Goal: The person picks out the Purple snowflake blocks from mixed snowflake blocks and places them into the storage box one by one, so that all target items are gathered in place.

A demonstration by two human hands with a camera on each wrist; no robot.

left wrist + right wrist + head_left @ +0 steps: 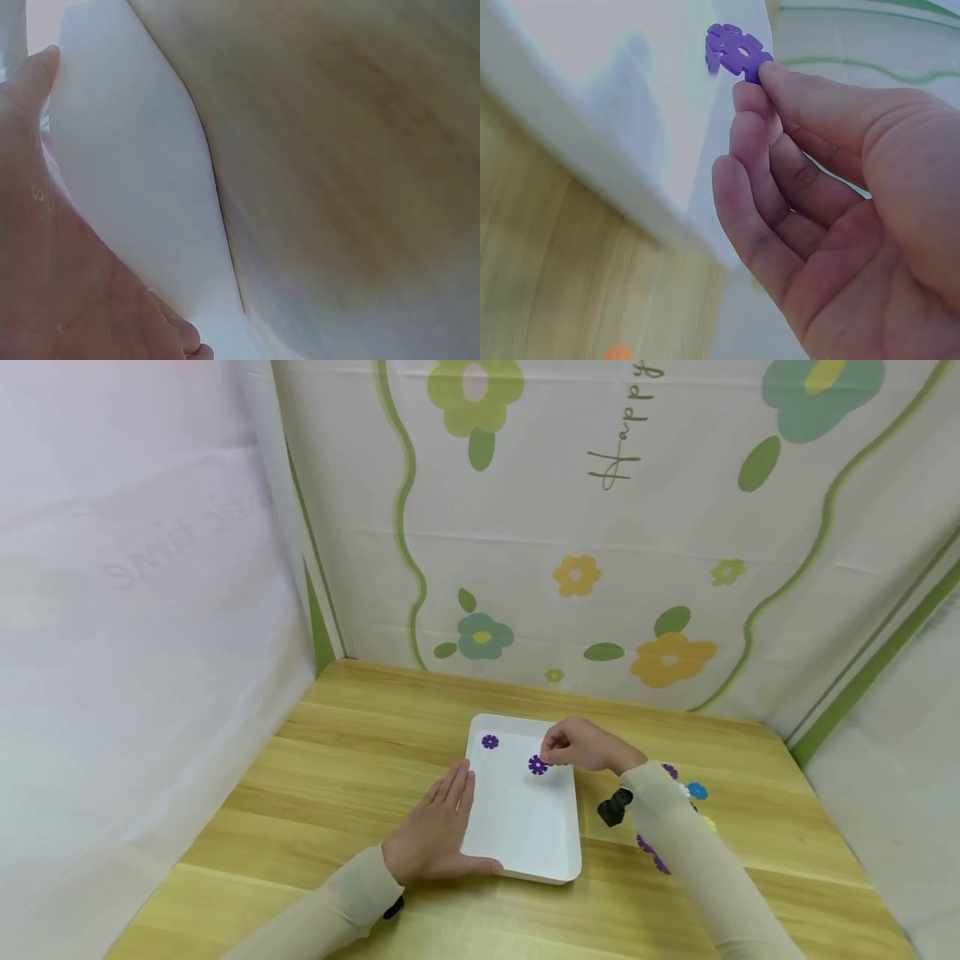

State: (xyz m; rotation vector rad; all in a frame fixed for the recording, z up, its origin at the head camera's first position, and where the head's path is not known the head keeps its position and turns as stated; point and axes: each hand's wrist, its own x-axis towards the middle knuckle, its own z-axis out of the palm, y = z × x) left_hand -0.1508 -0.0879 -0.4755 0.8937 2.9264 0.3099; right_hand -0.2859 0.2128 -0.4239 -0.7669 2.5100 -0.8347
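Note:
My right hand (588, 746) pinches a purple notched disc (537, 765) between thumb and forefinger, over the right part of a white tray (517, 827). In the right wrist view the disc (739, 51) shows slots around its edge and a hole in the middle. Another purple disc (490, 742) lies in the tray's far left corner. My left hand (431, 831) rests against the tray's near left corner, fingers straight along the left side and thumb along the near edge. The left wrist view shows that hand (67, 247) against the tray's outer wall (142, 142).
Right of the tray, partly hidden under my right forearm, lie loose discs: a blue one (697, 791), purple ones (662, 864) and a yellow one (709, 823). The wooden table (360, 768) is enclosed by flower-printed cloth (525, 527) at the back and cloth on both sides.

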